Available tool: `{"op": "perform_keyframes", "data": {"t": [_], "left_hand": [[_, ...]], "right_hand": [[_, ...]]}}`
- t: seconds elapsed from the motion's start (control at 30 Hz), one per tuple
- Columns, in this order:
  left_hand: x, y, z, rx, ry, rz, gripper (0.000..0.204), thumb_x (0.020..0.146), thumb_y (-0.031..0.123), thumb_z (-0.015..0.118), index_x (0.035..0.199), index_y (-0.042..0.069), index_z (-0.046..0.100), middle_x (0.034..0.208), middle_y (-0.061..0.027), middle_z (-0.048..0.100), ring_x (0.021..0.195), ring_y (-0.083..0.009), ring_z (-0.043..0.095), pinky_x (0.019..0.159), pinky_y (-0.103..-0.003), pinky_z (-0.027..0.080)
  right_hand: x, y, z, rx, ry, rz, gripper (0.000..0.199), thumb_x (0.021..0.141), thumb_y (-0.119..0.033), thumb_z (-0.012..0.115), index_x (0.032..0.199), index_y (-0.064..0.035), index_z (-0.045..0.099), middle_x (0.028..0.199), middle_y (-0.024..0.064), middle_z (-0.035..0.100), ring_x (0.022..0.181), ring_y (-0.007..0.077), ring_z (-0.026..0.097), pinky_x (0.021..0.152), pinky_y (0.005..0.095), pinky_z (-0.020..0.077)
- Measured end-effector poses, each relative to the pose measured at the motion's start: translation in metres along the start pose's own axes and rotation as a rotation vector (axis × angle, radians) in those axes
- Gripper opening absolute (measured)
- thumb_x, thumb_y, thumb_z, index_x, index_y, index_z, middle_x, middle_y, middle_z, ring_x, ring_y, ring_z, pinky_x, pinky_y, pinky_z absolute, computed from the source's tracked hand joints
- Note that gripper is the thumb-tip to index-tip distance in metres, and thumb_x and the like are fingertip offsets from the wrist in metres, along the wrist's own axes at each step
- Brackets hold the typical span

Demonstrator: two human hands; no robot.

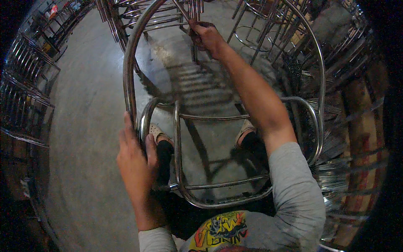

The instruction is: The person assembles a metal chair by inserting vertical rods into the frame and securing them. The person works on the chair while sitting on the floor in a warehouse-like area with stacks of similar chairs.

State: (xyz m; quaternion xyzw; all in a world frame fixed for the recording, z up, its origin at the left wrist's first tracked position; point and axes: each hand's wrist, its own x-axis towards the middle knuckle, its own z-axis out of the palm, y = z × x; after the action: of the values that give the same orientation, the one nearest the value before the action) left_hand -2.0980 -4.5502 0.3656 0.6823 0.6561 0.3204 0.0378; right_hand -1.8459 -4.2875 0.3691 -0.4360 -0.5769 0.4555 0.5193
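A chair frame (176, 145) of bent, shiny metal tube stands upright before me, across my lap and between my legs. Its large hoop (129, 63) rises in front of me and runs off the top edge. My left hand (136, 151) lies against the frame's left side, fingers stretched along the tube and thumb on the inner bend. Stretched out to the far part of the frame, my right hand (204, 37) is closed round a thin rod-shaped thing (179, 9). The rod's upper end leaves the picture, so its exact kind is unclear.
Stacked metal chair frames (159, 19) stand ahead. More frames (27, 90) line the left side, and round stool frames (258, 31) stand at the far right. Metal tubes (336, 178) lie in piles by a wooden board (361, 113) on the right. My shoes (159, 132) rest on the concrete floor (88, 138).
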Motion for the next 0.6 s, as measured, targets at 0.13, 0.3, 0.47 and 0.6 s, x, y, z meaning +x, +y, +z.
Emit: {"op": "perform_keyframes", "data": {"t": [0.13,0.3,0.47,0.6], "left_hand": [[0.000,0.001,0.001,-0.008,-0.064,-0.074,0.067,0.087,0.015,0.057,0.148,0.013,0.029,0.111,-0.0230,0.057,0.090,-0.0438,0.061,0.073,-0.048,0.050],[-0.004,0.000,0.001,0.065,-0.016,-0.016,0.067,0.087,0.016,0.057,0.148,0.013,0.029,0.114,-0.0224,0.057,0.090,-0.0433,0.061,0.074,-0.048,0.050],[-0.001,0.003,-0.001,0.012,-0.011,-0.015,0.066,0.087,0.016,0.057,0.148,0.013,0.030,0.113,-0.0223,0.056,0.090,-0.0432,0.061,0.074,-0.048,0.050],[0.001,0.002,-0.001,0.047,-0.012,-0.022,0.066,0.087,0.016,0.057,0.147,0.012,0.031,0.112,-0.0225,0.057,0.090,-0.0426,0.061,0.074,-0.047,0.050]], "right_hand": [[0.021,-0.001,-0.012,-0.480,0.174,-0.421,0.036,0.092,-0.039,0.055,0.083,-0.0055,0.065,0.069,0.0043,0.062,0.063,0.0198,0.058,0.061,0.0390,0.0471],[0.016,0.006,0.011,-0.239,0.165,-0.241,0.041,0.091,-0.045,0.056,0.079,-0.0065,0.063,0.069,0.0033,0.060,0.061,0.0143,0.054,0.059,0.0324,0.0426],[0.009,0.029,0.070,0.343,0.256,-0.205,0.041,0.089,-0.046,0.061,0.069,-0.0105,0.057,0.062,-0.0025,0.052,0.051,0.0093,0.045,0.048,0.0288,0.0344],[0.013,0.036,0.088,0.231,0.404,-0.190,0.041,0.092,-0.036,0.056,0.063,-0.0078,0.056,0.058,-0.0005,0.052,0.053,0.0125,0.045,0.050,0.0327,0.0337]]}}
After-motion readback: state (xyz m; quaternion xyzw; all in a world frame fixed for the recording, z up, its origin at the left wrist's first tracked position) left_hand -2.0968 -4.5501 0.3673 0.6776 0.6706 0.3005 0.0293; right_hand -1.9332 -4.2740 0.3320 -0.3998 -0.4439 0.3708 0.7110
